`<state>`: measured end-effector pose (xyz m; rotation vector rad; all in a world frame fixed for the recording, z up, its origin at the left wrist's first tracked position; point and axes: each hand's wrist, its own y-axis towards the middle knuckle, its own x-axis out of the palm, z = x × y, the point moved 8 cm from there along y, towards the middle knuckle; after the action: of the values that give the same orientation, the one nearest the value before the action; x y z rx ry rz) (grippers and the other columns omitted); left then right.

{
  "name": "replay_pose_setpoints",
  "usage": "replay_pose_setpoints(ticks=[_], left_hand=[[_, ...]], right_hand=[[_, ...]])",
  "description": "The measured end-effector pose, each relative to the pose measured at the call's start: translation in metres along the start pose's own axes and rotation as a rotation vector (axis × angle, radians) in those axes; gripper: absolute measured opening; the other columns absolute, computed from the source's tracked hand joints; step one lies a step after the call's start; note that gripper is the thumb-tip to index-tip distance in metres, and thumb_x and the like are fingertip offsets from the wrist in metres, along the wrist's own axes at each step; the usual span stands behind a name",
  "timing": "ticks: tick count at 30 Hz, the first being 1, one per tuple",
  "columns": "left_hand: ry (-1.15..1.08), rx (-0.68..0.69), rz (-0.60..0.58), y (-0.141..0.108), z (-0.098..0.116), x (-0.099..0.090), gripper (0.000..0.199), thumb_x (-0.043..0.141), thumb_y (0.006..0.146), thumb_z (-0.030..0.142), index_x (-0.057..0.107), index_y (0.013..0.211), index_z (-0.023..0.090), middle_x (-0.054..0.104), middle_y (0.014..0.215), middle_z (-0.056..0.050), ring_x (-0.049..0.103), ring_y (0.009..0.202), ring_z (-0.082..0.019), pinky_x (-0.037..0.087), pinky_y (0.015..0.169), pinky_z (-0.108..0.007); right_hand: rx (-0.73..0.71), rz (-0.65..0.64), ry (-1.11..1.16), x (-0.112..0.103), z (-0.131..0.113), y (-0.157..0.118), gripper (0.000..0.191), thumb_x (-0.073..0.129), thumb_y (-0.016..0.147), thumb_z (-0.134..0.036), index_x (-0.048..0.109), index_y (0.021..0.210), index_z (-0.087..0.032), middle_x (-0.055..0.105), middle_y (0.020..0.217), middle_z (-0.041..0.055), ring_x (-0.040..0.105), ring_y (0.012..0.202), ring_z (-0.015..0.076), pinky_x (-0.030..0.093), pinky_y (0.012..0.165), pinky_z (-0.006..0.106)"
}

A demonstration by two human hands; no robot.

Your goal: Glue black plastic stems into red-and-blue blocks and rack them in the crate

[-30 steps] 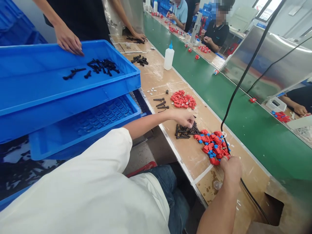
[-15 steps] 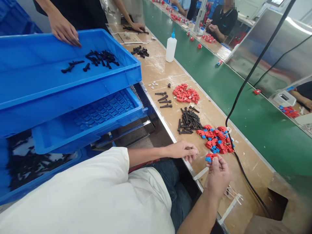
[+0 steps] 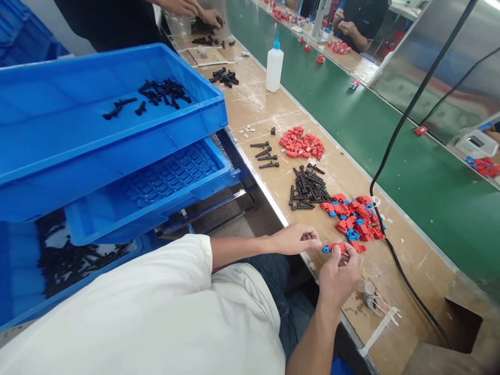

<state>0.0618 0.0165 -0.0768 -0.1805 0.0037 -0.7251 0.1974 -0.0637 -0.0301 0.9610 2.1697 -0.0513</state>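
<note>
Brings the red-and-blue piece (image 3: 332, 246), gripped in the right hand (image 3: 340, 272), nearer the curled left hand (image 3: 295, 239), too hidden to tell if gripping anything, seemingly within two-handed reach.

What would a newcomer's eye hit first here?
The big blue bin at left, with black parts on its floor. Then the green belt along the far side of the bench. Lower right, the right hand pinches a red-and-blue part near a pile of similar ones.
</note>
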Motion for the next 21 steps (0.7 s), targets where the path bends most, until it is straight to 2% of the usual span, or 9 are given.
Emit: replay_pose_setpoints(ticks=[2, 4, 7, 10, 14, 18, 21], left_hand=[[0.325, 0.093, 0.220, -0.003, 0.011, -0.027, 0.018, 0.064, 0.089, 0.036, 0.064, 0.087, 0.019, 0.066, 0.078, 0.000, 0.061, 0.073, -0.013, 0.047, 0.071, -0.025], [0.614, 0.118, 0.373, -0.004, 0.020, -0.050, 0.012, 0.062, 0.091, 0.032, 0.066, 0.093, 0.020, 0.068, 0.091, -0.003, 0.064, 0.085, -0.016, 0.049, 0.078, -0.028], [0.975, 0.101, 0.442, 0.001, 0.028, -0.068, 0.019, 0.058, 0.092, 0.029, 0.066, 0.107, 0.020, 0.066, 0.110, -0.009, 0.062, 0.105, -0.023, 0.051, 0.082, -0.033], [1.191, 0.070, 0.389, 0.011, 0.032, -0.070, 0.024, 0.052, 0.095, 0.030, 0.065, 0.111, 0.017, 0.063, 0.115, -0.013, 0.058, 0.113, -0.027, 0.051, 0.081, -0.035], [1.381, 0.076, 0.208, 0.023, 0.035, -0.059, 0.027, 0.045, 0.096, 0.023, 0.066, 0.108, 0.011, 0.063, 0.112, -0.018, 0.058, 0.113, -0.029, 0.051, 0.081, -0.037], [1.498, 0.103, 0.009, 0.032, 0.039, -0.049, 0.031, 0.044, 0.094, 0.018, 0.064, 0.113, 0.005, 0.065, 0.106, -0.021, 0.064, 0.105, -0.030, 0.050, 0.081, -0.037], [1.532, 0.120, -0.054, 0.038, 0.040, -0.048, 0.033, 0.042, 0.094, 0.017, 0.063, 0.114, 0.003, 0.067, 0.103, -0.021, 0.067, 0.099, -0.031, 0.049, 0.077, -0.037]], right_hand=[[-0.070, 0.029, -0.172, 0.005, -0.008, 0.010, 0.040, 0.043, 0.091, -0.044, 0.063, 0.106, -0.013, 0.062, 0.105, 0.0170, 0.059, 0.091, 0.0254, 0.048, 0.084, 0.039], [-0.066, 0.048, -0.203, 0.009, -0.009, 0.019, 0.039, 0.043, 0.092, -0.042, 0.062, 0.106, -0.012, 0.060, 0.106, 0.0189, 0.059, 0.090, 0.0262, 0.048, 0.085, 0.041], [-0.062, 0.095, -0.163, 0.006, -0.012, 0.017, 0.042, 0.048, 0.093, -0.045, 0.058, 0.115, -0.010, 0.058, 0.111, 0.0198, 0.059, 0.080, 0.0217, 0.051, 0.079, 0.038], [-0.137, 0.110, -0.065, -0.002, -0.017, -0.005, 0.042, 0.054, 0.094, -0.047, 0.057, 0.116, -0.011, 0.058, 0.110, 0.0177, 0.058, 0.072, 0.0175, 0.052, 0.071, 0.034], [-0.244, 0.003, 0.101, -0.007, -0.019, -0.045, 0.027, 0.059, 0.094, -0.040, 0.060, 0.106, -0.017, 0.059, 0.099, 0.0100, 0.059, 0.070, 0.0166, 0.054, 0.064, 0.033], [-0.229, -0.079, 0.150, -0.009, -0.012, -0.065, 0.013, 0.057, 0.095, -0.033, 0.063, 0.096, -0.022, 0.063, 0.088, 0.0064, 0.063, 0.073, 0.0186, 0.055, 0.062, 0.033], [-0.219, -0.212, 0.209, -0.004, -0.013, -0.071, 0.009, 0.057, 0.094, -0.030, 0.064, 0.092, -0.025, 0.066, 0.085, 0.0059, 0.065, 0.075, 0.0193, 0.056, 0.066, 0.034]])
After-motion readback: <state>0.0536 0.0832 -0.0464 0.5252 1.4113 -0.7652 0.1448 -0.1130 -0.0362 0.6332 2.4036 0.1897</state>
